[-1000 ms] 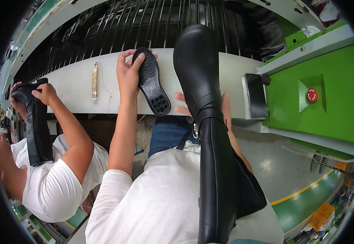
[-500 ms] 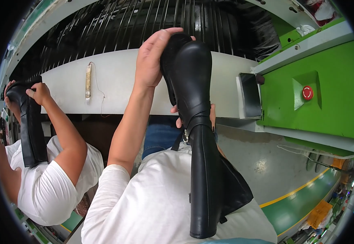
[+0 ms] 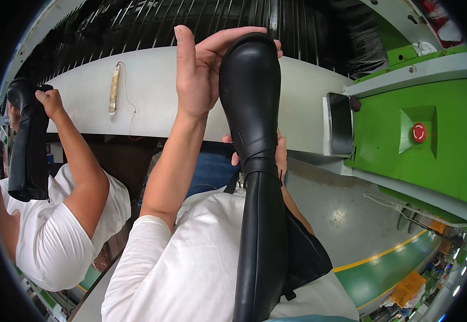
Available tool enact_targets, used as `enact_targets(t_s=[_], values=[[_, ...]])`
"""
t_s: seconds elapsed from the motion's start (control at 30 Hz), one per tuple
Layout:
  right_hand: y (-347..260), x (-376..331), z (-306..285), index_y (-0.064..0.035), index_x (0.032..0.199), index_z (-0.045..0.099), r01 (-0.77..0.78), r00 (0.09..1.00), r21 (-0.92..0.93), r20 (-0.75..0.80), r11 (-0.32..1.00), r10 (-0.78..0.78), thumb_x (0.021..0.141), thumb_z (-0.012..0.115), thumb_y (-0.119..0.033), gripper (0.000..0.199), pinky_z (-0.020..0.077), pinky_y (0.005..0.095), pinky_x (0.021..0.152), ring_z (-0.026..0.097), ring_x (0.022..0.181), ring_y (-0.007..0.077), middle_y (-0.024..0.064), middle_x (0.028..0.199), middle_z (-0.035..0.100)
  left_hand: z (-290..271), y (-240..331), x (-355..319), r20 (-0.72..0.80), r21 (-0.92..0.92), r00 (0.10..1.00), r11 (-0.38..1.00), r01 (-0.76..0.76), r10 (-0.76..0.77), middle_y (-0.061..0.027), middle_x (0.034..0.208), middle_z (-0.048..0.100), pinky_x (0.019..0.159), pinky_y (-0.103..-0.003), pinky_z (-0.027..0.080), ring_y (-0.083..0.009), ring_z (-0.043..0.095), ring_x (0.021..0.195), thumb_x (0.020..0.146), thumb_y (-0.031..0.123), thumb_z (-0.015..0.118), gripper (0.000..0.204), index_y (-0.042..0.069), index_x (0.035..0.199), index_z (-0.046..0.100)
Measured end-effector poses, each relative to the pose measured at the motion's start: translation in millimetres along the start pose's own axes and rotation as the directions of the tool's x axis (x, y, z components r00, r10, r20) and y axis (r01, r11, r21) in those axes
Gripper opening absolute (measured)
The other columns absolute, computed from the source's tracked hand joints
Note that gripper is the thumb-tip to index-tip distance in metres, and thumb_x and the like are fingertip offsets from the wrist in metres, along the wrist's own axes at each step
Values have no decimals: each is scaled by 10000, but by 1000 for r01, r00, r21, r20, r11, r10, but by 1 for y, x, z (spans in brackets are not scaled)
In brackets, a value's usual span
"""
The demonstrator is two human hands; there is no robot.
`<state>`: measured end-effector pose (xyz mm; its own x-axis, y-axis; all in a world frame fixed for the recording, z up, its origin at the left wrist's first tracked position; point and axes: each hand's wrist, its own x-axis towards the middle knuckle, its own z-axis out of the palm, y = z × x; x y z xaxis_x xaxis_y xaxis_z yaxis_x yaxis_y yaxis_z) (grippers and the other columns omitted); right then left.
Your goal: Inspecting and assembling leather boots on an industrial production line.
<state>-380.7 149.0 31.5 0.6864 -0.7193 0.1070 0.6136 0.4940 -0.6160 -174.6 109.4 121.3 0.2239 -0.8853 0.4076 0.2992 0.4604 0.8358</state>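
A tall black leather boot (image 3: 252,96) lies along my body in the middle, its toe pointing away and its shaft towards me. Straps cross its ankle, and a small metal buckle shows on the left side. One side of the shaft hangs unfastened. My left hand (image 3: 204,72) is spread at the toe, thumb raised off the leather, fingers stretched behind the front of the boot. Behind the ankle, my right hand (image 3: 281,153) grips the boot from below. Its fingertips show on the left side, while most of the hand is hidden.
Across the front runs a white worktop (image 3: 153,91) with a taped pen-like tool (image 3: 115,91) on a wire. Dark bars (image 3: 153,27) lie beyond. A green machine panel (image 3: 394,145) with a red button (image 3: 419,132) stands right, beside a black tray (image 3: 340,123). A co-worker at left holds another boot (image 3: 29,129).
The boot has turned so its upper faces me and its sole is hidden. My left thumb has lifted away from it. My right hand stays at the ankle. The co-worker's boot has tilted.
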Motion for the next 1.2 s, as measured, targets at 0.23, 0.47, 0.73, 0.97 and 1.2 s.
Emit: enact_targets(t_s=[0.23, 0.47, 0.73, 0.97, 1.2], values=[[1, -4, 6, 82, 1610, 399, 35, 999, 21, -36, 999, -35, 1156, 476, -588, 813, 617, 382, 961, 760, 1147, 295, 256, 1353, 690, 3, 3, -5, -1, 135, 999, 990, -43, 44, -319, 1291, 762, 1037, -453, 646, -403, 774, 1214, 1111, 620, 414, 840, -103, 1489, 611], [-2, -7, 4, 79, 1598, 403, -48, 998, 11, -36, 999, 48, 1156, 460, -595, 807, 617, 376, 944, 765, 1126, 293, 255, 1335, 692, 7, 4, -8, -3, 229, 993, 966, -118, 122, -284, 1270, 785, 1019, -480, 660, -382, 796, 1173, 890, 233, 839, 671, -68, 1458, 644], [3, -7, 10, 84, 1634, 363, -9, 999, 66, -35, 998, 12, 1160, 472, -573, 818, 626, 367, 929, 770, 1124, 298, 260, 1344, 688, 9, 6, -10, -29, 255, 990, 959, -128, 140, -289, 1257, 788, 1006, -481, 663, -389, 800, 1156, 882, 187, 846, 632, -75, 1427, 661], [4, -5, 11, 77, 1650, 351, 21, 999, 89, -29, 996, -19, 1165, 481, -553, 806, 635, 367, 922, 773, 1121, 304, 258, 1341, 688, 7, 6, -11, -39, 277, 990, 953, -119, 135, -298, 1252, 788, 993, -478, 668, -392, 804, 1148, 891, 175, 843, 614, -77, 1420, 661], [2, -4, 14, 79, 1642, 356, 7, 999, 72, -43, 997, -4, 1159, 487, -565, 816, 639, 360, 920, 775, 1109, 293, 252, 1312, 695, 8, 6, -12, -91, 215, 986, 970, -117, 139, -216, 1170, 829, 961, -385, 667, -276, 815, 1097, 862, 95, 894, 527, -48, 1340, 728]])
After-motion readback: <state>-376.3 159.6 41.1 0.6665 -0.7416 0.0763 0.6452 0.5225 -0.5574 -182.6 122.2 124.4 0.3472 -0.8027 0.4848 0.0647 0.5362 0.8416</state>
